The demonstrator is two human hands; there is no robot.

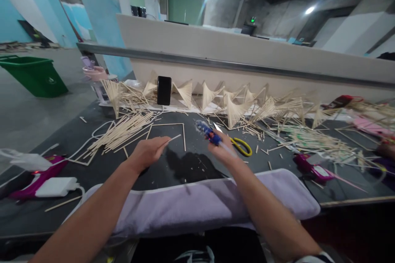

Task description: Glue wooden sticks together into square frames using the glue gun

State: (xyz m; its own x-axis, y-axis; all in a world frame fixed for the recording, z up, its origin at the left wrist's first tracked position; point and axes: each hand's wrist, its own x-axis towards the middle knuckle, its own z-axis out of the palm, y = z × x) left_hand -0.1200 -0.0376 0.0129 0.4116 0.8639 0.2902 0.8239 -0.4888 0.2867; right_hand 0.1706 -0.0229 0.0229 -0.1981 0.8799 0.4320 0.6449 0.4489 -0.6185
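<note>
Above a dark tabletop point(105, 168), the left hand point(149, 151) pinches a stick point(175, 137), fingertips together, and the right hand point(220, 150) curls round a blue glue gun point(212, 136)

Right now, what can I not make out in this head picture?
All in head view:
Yellow-handled metal scissors: middle behind the right hand.
Thin pale wooden stick: gripped end inside the left hand.
Blue glue gun: tip blurred.
Black tabletop: right end cut by picture edge.
</note>
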